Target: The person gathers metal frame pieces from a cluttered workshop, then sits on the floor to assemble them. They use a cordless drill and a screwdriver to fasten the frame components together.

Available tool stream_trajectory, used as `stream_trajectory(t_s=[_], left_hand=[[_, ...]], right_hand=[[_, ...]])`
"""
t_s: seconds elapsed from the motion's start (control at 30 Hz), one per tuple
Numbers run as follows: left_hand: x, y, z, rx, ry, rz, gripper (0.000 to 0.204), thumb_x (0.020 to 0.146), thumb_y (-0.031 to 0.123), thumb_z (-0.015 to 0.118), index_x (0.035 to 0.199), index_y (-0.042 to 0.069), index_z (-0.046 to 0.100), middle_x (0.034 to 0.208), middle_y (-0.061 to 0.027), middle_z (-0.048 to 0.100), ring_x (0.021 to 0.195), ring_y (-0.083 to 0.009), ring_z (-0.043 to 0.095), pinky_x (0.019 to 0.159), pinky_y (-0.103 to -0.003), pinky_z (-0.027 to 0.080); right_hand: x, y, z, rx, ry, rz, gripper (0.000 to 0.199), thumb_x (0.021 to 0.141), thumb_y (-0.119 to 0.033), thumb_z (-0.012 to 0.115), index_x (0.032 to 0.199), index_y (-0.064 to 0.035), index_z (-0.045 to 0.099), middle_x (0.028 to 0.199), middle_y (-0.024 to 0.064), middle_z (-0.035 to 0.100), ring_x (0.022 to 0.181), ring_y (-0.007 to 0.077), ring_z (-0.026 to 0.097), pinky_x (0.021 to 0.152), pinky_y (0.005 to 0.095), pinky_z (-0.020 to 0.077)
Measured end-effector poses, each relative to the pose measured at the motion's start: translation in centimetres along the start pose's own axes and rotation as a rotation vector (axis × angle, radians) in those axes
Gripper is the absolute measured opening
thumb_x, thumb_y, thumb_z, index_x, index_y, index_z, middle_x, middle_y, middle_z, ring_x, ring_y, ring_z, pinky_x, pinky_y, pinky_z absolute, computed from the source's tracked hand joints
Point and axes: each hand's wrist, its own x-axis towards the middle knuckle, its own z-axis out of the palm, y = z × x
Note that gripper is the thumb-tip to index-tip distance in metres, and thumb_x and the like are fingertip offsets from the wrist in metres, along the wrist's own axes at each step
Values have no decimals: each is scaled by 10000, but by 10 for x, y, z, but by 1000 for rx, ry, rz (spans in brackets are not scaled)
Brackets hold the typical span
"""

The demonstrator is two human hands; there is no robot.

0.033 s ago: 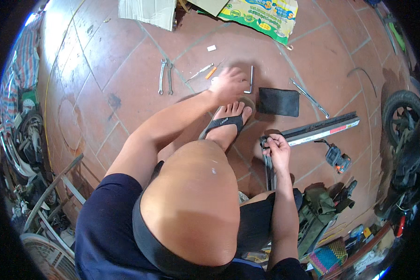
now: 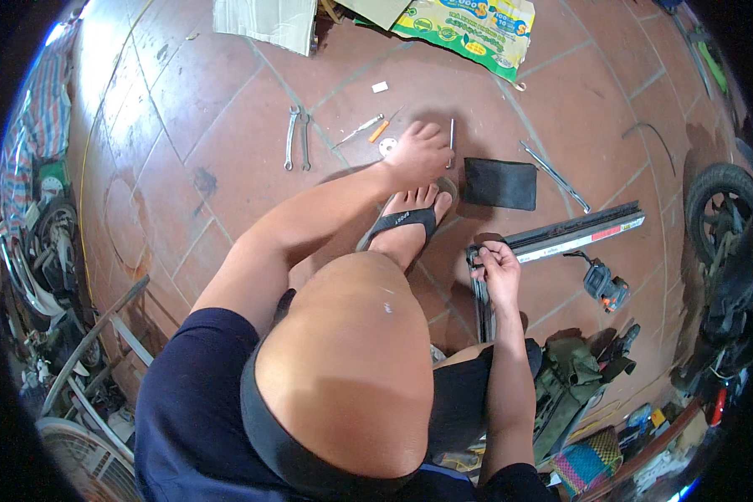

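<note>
My left hand (image 2: 420,154) is low over the floor just beyond my sandalled foot. Its fingers curl in at the lower end of a hex key (image 2: 453,138), whose short leg they cover; the fingertips are hidden. Beside the wrist lies a small white disc (image 2: 387,147). My right hand (image 2: 499,269) pinches a small dark part at the corner where a long dark rail (image 2: 579,233) with a stickered pale side meets a second rail (image 2: 483,305). A flat black pouch or pad (image 2: 500,182) lies between both hands.
Two wrenches (image 2: 291,138), a pale screwdriver (image 2: 360,130) and an orange-handled one (image 2: 379,131) lie farther left. A metal rod tool (image 2: 556,177) and a grey-orange device (image 2: 604,284) lie right. Cardboard (image 2: 266,23) is at the back; a wheel (image 2: 719,209) stands at the right edge.
My left hand has shifted slightly right and toward me, onto the hex key's lower end, uncovering the white disc. My right hand stays in place.
</note>
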Motion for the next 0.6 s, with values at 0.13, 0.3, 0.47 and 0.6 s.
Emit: stream_trajectory(t_s=[0.13, 0.3, 0.47, 0.6], left_hand=[[27, 26, 4, 218, -327, -232, 240, 898, 307, 719, 1022, 118, 801, 1132, -84, 724, 1159, -279, 602, 943, -462, 417], [24, 21, 9, 313, -345, -303, 218, 875, 288, 714, 955, 106, 804, 1063, -79, 732, 1116, -277, 630, 928, -456, 420], [14, 4, 13, 318, -381, -244, 215, 871, 252, 701, 970, 92, 803, 1041, -101, 731, 1018, -287, 676, 873, -438, 472], [-3, -7, 0, 151, -244, -187, 233, 887, 242, 683, 996, 45, 739, 1033, -146, 717, 1009, -337, 684, 878, -451, 500]], right_hand=[[3, -1, 1, -12, 28, 78, 172, 1047, -148, 688, 1190, -53, 669, 883, 54, 742, 575, 111, 668, 511, 212, 464], [12, -4, 1, 60, -17, 2, 184, 1049, -140, 685, 1199, -36, 658, 894, 84, 746, 576, 117, 671, 514, 220, 472], [11, -5, 2, 3, -8, 9, 188, 1051, -136, 680, 1202, -26, 653, 903, 97, 748, 591, 118, 677, 519, 223, 476], [10, -3, 3, 8, -31, -34, 186, 1052, -140, 679, 1195, -23, 656, 903, 89, 746, 599, 114, 677, 522, 223, 478]])
